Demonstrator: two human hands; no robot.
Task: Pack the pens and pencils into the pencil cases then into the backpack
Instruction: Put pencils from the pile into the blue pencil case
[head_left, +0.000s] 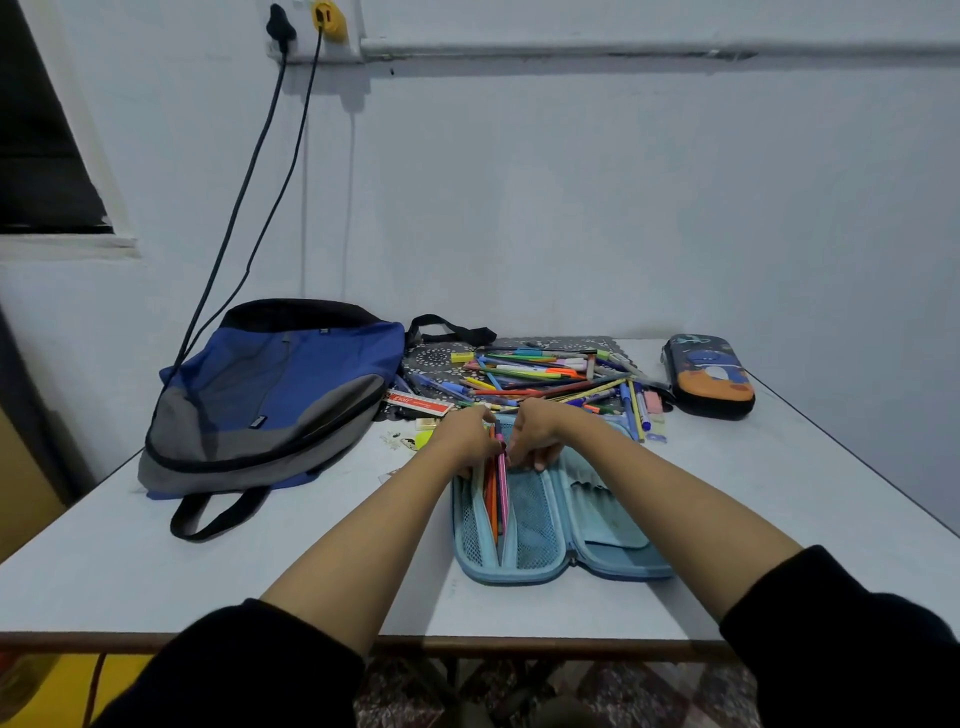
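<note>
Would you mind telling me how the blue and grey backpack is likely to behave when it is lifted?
The backpack lies flat and creased, so it is probably near empty, light and floppy, and would sag if lifted. Its loose strap would likely dangle and might snag.

Matt woven cloth backpack (270, 395), far left; smooth matt laminate table (208, 561); light blue fabric pencil case (550, 519) with mesh pockets; glossy moulded dark pencil case (709, 375), far right

Two bare forearms reaching from black sleeves at the lower corners toward the frame's centre, left hand (464, 440) and right hand (537, 435) side by side, knuckles up, fingers of both curled round pencils (500, 486).
</note>
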